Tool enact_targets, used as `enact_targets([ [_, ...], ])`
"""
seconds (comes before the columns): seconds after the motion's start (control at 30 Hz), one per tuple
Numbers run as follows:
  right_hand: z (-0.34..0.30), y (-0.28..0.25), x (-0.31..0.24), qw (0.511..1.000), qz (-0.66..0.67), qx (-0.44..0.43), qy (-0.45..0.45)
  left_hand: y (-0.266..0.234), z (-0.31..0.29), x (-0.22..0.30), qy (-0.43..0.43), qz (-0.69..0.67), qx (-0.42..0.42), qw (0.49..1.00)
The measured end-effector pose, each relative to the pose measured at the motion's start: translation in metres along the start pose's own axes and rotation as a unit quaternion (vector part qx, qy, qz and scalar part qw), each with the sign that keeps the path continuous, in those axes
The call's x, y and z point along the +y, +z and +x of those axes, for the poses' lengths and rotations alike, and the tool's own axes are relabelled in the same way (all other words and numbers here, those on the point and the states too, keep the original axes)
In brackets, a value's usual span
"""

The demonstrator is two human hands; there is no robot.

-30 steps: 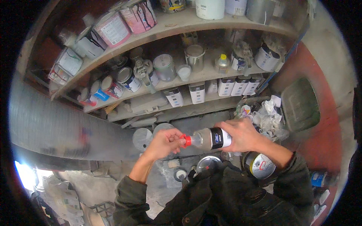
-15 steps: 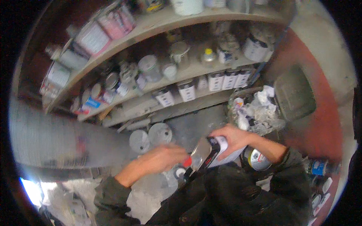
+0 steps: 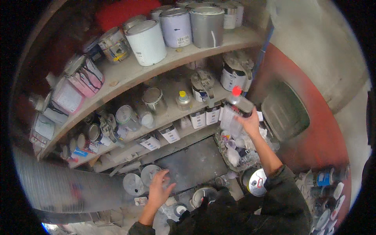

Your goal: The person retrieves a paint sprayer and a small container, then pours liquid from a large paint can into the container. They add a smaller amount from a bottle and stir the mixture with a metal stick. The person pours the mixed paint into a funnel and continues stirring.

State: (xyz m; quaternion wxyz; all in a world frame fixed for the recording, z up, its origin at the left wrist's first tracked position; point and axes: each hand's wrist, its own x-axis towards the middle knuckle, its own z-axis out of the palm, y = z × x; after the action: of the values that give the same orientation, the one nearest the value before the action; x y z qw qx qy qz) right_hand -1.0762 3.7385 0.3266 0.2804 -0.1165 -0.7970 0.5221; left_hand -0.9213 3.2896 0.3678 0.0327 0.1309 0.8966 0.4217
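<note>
In the head view, the right hand [image 3: 250, 122] has its grip curled around a blurred, probably plastic bottle [image 3: 235, 111], red-capped, in front of dusty shelves [image 3: 188, 57]. The left hand [image 3: 158, 190], empty and loosely spread, is near round grey lids [image 3: 133, 184].

Dusty tiered shelving [image 3: 231, 39] runs to a blue post [image 3: 263, 53] at its right end, beyond which a red wall section [image 3: 328, 145] adjoins a pale grey wall [image 3: 325, 58], while a flat dark grey surface [image 3: 192, 160] lies before the shelving's lowest front edge and bright light [image 3: 47, 228] shows low toward its left end.
</note>
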Motion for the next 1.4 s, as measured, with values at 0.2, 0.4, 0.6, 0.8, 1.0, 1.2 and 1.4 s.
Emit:
enact_targets([
  [0.2, 0.102, 0.092, -0.007, 0.989, 0.039, 0.136, -0.045, 0.021, 0.046, -0.067, -0.171, -0.069, 0.104, 0.977],
  [0.4, 0.153, 0.15, 0.05, 0.987, -0.016, 0.158, -0.017, 0.022, 0.153, -0.152, -0.224, -0.099, 0.248, 0.937],
  [0.6, 0.135, 0.145, 0.065, 0.993, -0.06, 0.091, -0.039, 0.013, 0.224, -0.141, -0.279, -0.048, 0.31, 0.908],
  [0.8, -0.032, 0.091, 0.107, 0.989, 0.097, 0.045, 0.098, 0.019, 0.26, -0.187, -0.189, -0.033, 0.375, 0.907],
  [1.0, -0.283, -0.023, 0.035, 0.95, 0.118, 0.07, 0.279, 0.043, 0.312, -0.233, -0.05, -0.137, 0.303, 0.942],
  [1.2, -0.427, -0.091, -0.059, 0.928, -0.024, 0.13, 0.348, -0.006, 0.306, -0.27, -0.05, -0.142, 0.257, 0.955],
  [1.4, -0.519, -0.136, -0.095, 0.927, 0.011, 0.155, 0.34, -0.002, 0.289, -0.224, -0.036, -0.17, 0.239, 0.955],
])
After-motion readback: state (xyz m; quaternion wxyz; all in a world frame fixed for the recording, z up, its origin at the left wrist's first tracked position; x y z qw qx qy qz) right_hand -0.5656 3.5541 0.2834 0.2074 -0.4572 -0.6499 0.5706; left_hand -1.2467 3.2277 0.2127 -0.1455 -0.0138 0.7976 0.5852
